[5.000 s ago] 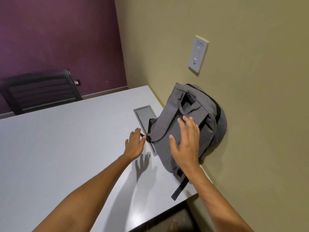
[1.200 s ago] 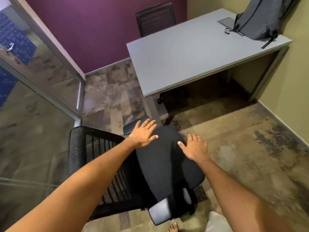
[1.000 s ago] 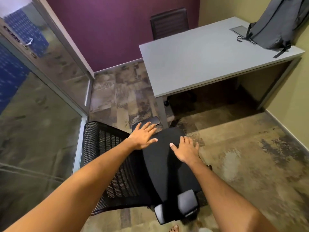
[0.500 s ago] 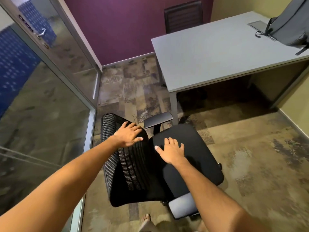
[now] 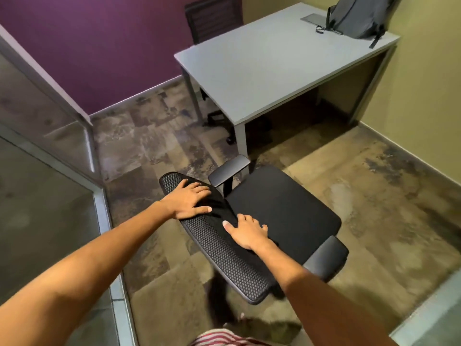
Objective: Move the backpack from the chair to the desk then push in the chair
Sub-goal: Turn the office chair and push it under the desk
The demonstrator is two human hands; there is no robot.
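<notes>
The grey backpack [image 5: 359, 16] stands on the far right corner of the grey desk [image 5: 269, 66], leaning against the yellow wall. A black office chair [image 5: 282, 211] with a mesh backrest and two armrests stands on the floor in front of the desk, its seat facing the desk. My left hand [image 5: 189, 201] lies flat over the top edge of the backrest. My right hand [image 5: 247, 233] rests on the backrest top a little further right, fingers draped over it toward the seat.
A second dark chair [image 5: 214, 18] stands behind the desk by the purple wall. A glass partition [image 5: 45, 171] with a metal frame runs along the left. A desk leg [image 5: 240, 138] stands just beyond the chair's left armrest [image 5: 229, 168]. Open floor lies right of the chair.
The chair has swung round so its seat points at the desk. Both hands have shifted from the seat and mesh onto the top edge of the backrest.
</notes>
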